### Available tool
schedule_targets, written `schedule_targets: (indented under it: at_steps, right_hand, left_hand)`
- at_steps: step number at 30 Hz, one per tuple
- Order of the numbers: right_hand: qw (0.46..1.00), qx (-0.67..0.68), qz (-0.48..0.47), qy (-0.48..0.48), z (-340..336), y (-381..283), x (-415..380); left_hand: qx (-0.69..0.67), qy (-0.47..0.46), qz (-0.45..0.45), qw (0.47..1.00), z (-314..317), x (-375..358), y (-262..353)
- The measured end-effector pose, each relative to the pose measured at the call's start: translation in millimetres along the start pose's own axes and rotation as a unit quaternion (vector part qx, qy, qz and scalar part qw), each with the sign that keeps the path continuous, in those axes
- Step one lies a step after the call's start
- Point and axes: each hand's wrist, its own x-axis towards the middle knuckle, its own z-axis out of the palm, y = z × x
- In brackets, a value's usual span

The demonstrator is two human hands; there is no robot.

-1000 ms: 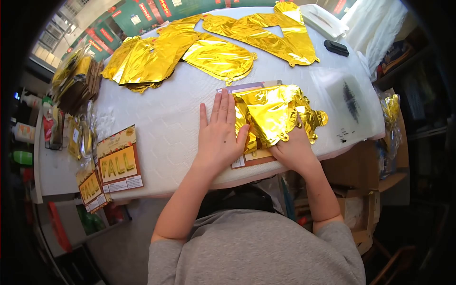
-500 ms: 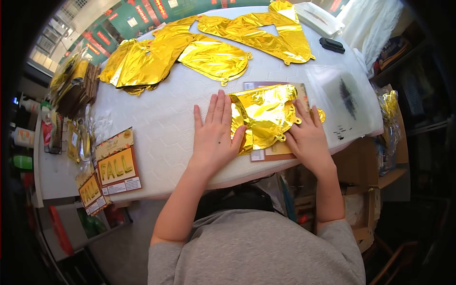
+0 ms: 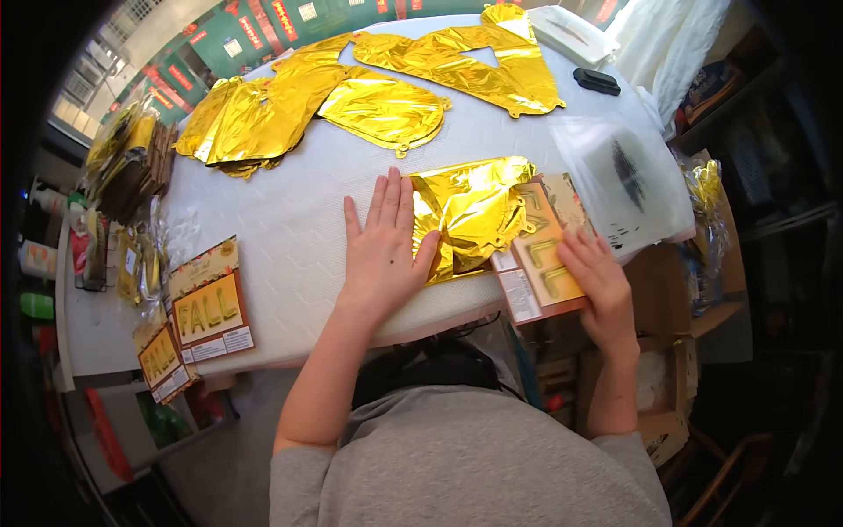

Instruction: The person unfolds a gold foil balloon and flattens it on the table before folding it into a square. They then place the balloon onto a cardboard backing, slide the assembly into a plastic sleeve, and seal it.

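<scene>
My left hand [image 3: 382, 250] lies flat near the middle of the tabletop's near edge, its long fingers nearly together and the thumb spread onto crinkled, mirror-bright foil [image 3: 470, 206], folded into a rough rectangle with small round tabs on its right side. My right hand [image 3: 601, 290] has its fingers laid close together on a smooth printed card [image 3: 549, 250] just right of the foil, tilted over the near edge; I cannot tell whether that grip pinches it. The tabletop [image 3: 290, 202] wears a white, hexagon-patterned cover. Toward the far edge spread flat, wrinkled gold sheets [image 3: 465, 57]; a filmy, translucent plastic bag [image 3: 623, 167] lies by the right edge.
</scene>
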Motion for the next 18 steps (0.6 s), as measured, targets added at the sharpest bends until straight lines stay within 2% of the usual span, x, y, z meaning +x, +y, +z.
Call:
schedule_targets:
  at_steps: [1,4,5,7,8,9,12,13,14,15,16,17,18]
  right_hand:
    - [1.000,-0.002,-0.001,0.000,-4.5,1.0,0.8]
    - [0.966,0.160,0.074,0.192,-13.7,7.4,0.2]
    - [0.966,0.159,0.071,0.192,-14.3,8.0,2.9]
    - [0.918,0.211,0.068,0.327,-15.2,-4.1,18.1]
    - [0.895,0.227,0.154,0.353,-9.9,-24.5,23.8]
    - [0.886,0.205,0.124,0.396,13.0,-17.0,18.7]
    - [0.943,0.154,0.031,0.294,15.5,-70.4,58.4]
    - [0.950,0.163,-0.008,0.265,24.6,-74.1,67.9]
    - [0.965,0.132,-0.040,0.224,33.4,-83.1,76.4]
    - [0.976,0.100,-0.071,0.181,42.8,-92.9,83.6]
    - [0.984,0.087,-0.071,0.135,55.9,-103.1,87.8]
    - [0.991,0.074,-0.070,0.089,68.9,-108.9,89.6]
    - [0.991,0.073,-0.069,0.090,80.7,-108.6,89.1]
  left_hand:
    - [0.004,0.000,-0.002,1.000,0.4,-0.3,-0.2]
    - [0.008,0.005,-0.005,1.000,1.4,-0.3,-0.2]
    - [0.010,0.005,-0.004,1.000,1.5,0.0,-0.4]
    - [0.006,0.006,-0.006,1.000,1.8,0.6,-0.3]
    - [0.002,0.003,-0.006,1.000,2.0,0.5,0.0]
    - [0.002,0.003,-0.004,1.000,2.0,0.7,0.0]
    - [-0.008,0.007,0.004,1.000,2.9,0.5,-1.9]
    - [-0.231,-0.002,-0.033,0.972,4.4,-2.0,-3.4]
    - [-0.441,-0.011,-0.068,0.895,6.7,-5.4,-5.9]
    - [-0.629,-0.020,-0.101,0.771,10.1,-9.7,-9.1]
    - [-0.784,-0.029,-0.128,0.607,14.9,-14.3,-13.1]
    - [-0.898,-0.038,-0.149,0.412,21.1,-17.6,-18.7]
    - [-0.980,-0.107,0.001,0.165,45.3,-22.2,-32.4]
